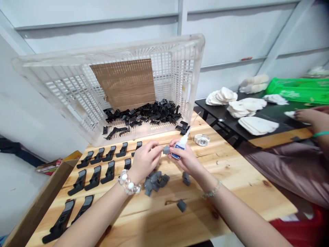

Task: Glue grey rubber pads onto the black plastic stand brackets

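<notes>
My left hand (146,160) is closed, its fingertips at the left edge of a small grey pad (166,150). In my right hand (189,160) is a white glue bottle (180,147) with a blue label and a long thin nozzle pointing up and away; the right thumb tip meets the pad's right edge. Below the hands lies a pile of grey pads (155,181), with a few more pads (186,178) beside it and a single pad (181,205) nearer me. Black plastic parts (94,177) with grey pads on them stand in rows at the left, partly hidden by my left arm.
A white plastic crate (190,85) lies on its side at the back of the wooden table (246,185), holding loose black parts (159,113) and cardboard (125,82). A tape roll (202,139) sits right. Beyond, another person's hand (308,116) is over a black table with white stacks (257,125).
</notes>
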{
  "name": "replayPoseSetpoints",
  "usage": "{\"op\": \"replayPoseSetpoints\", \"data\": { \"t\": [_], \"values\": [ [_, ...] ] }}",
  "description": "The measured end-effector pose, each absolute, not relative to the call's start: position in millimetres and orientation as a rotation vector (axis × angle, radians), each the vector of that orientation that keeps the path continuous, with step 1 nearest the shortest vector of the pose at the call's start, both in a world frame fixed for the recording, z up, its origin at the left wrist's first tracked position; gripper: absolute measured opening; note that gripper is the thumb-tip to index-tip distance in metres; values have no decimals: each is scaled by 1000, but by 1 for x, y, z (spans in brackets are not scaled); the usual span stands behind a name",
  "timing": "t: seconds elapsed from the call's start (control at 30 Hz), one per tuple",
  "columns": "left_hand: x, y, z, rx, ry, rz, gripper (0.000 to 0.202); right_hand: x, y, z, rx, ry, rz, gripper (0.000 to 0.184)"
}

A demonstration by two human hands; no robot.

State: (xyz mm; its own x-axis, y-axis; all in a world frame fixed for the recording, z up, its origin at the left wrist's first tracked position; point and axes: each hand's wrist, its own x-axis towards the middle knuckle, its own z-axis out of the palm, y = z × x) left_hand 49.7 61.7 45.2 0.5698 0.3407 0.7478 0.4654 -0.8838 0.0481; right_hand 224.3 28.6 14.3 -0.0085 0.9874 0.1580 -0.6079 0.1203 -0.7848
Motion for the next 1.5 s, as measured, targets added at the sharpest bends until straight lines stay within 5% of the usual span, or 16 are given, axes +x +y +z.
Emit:
{"op": "replayPoseSetpoints", "data": {
  "t": [0.5,0.73,1.03,1.5],
  "values": [
    [56,70,53,-2430,-347,-1218,14,229,21,27,-393,-712,1717,27],
    [70,119,44,-2788,-1192,-976,24,227,28,19,-568,-638,1666,34],
    [118,252,21,-2769,-1718,-725,34,229,38,4,-685,-661,1631,39],
    [85,189,56,-3048,-2024,-1528,29,234,44,-3,-691,-555,1557,27]
  ]
}}
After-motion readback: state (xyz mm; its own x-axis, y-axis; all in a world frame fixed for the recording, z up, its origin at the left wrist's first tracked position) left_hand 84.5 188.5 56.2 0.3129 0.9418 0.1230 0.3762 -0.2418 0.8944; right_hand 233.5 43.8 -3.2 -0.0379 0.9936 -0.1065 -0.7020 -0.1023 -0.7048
